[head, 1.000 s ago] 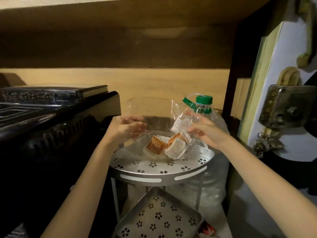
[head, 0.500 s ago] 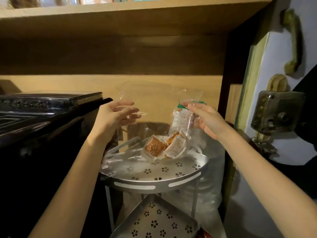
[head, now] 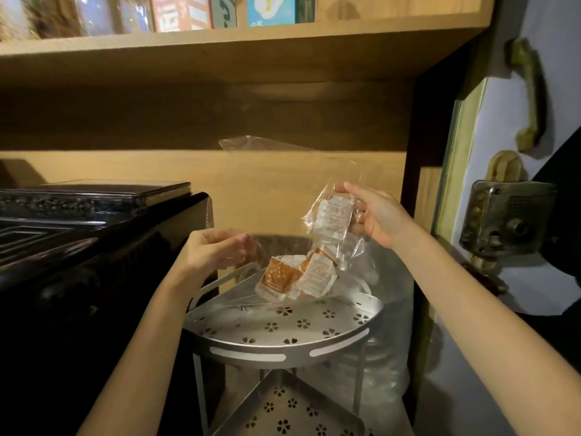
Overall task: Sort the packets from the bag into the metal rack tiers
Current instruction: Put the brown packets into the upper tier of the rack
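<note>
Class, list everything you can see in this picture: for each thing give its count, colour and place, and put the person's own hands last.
clear plastic bag: one, transparent, held up above the rack's top tier
packets: at least three, white and orange-brown, inside the bag
metal rack: one, silver with flower-shaped holes, two tiers showing, below the bag
water bottle: one, clear, behind the rack at right
black appliance: one, at left, with a dark flat box on top
wooden shelf: one, light brown, overhead, bearing colourful boxes
door lock: one, tarnished metal, on the door at right
left hand: pinches the bag's left edge
right hand: grips the bag at a packet
</note>
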The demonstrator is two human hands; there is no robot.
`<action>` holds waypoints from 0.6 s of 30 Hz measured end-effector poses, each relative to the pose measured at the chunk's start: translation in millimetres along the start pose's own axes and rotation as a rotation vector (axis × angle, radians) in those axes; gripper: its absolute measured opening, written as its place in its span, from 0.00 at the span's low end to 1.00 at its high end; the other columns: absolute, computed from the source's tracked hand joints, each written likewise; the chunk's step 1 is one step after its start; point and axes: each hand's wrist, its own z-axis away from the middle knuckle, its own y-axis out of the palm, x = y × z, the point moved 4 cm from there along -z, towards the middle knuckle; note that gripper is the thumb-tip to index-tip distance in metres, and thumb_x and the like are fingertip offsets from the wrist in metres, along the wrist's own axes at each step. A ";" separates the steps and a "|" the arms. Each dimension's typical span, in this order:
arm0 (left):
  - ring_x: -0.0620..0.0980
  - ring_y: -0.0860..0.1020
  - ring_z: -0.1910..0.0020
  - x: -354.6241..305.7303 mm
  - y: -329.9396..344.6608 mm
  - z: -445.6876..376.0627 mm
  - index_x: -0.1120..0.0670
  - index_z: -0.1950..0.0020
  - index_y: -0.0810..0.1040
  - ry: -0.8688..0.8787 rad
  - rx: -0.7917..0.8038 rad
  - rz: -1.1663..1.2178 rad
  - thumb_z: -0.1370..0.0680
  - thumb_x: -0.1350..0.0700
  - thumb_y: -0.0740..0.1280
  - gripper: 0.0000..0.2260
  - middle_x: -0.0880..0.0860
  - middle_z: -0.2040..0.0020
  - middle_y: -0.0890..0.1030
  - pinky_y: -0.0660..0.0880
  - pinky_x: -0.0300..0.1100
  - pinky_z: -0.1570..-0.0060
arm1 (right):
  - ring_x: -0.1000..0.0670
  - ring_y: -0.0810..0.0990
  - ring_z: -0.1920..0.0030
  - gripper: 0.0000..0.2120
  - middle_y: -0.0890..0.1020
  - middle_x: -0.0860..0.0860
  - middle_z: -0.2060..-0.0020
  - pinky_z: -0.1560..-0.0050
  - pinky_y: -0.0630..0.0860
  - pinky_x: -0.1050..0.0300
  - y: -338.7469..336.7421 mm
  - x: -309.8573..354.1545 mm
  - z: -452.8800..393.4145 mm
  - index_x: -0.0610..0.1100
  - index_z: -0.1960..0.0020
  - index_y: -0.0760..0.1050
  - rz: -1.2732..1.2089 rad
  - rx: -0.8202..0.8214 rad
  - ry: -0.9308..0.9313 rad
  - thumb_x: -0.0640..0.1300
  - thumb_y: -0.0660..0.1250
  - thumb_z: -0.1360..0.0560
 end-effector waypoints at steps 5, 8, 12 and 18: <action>0.50 0.83 0.64 8.6 6.2 -0.4 0.63 0.54 0.82 -0.031 -0.062 0.016 0.27 0.58 0.69 0.08 0.60 0.60 0.83 0.79 0.38 0.64 | 0.42 0.78 0.45 0.28 0.76 0.40 0.42 0.53 0.80 0.53 -3.7 -23.9 0.5 0.43 0.34 0.69 0.068 0.092 0.176 0.54 0.68 0.31; 0.54 0.83 0.57 16.1 4.5 -2.3 0.65 0.50 0.81 -0.069 -0.101 0.033 0.27 0.59 0.69 0.10 0.63 0.54 0.83 0.80 0.40 0.61 | 0.44 0.79 0.44 0.22 0.77 0.40 0.43 0.49 0.80 0.56 -8.9 -43.2 7.1 0.39 0.37 0.69 -0.063 0.207 0.248 0.40 0.68 0.29; 0.56 0.83 0.55 20.2 4.0 -2.2 0.64 0.49 0.81 -0.115 -0.112 0.039 0.26 0.59 0.69 0.10 0.64 0.53 0.83 0.80 0.47 0.53 | 0.46 0.80 0.44 0.17 0.80 0.40 0.44 0.50 0.80 0.62 -9.5 -67.3 16.3 0.33 0.40 0.72 0.228 0.294 0.304 0.32 0.66 0.28; 0.53 0.82 0.59 7.0 3.0 0.9 0.63 0.52 0.82 0.023 -0.159 0.044 0.26 0.58 0.68 0.09 0.61 0.57 0.84 0.79 0.38 0.63 | 0.49 0.83 0.56 0.12 0.83 0.43 0.54 0.57 0.82 0.57 -13.1 -46.7 11.7 0.34 0.44 0.76 0.243 0.017 0.078 0.35 0.66 0.26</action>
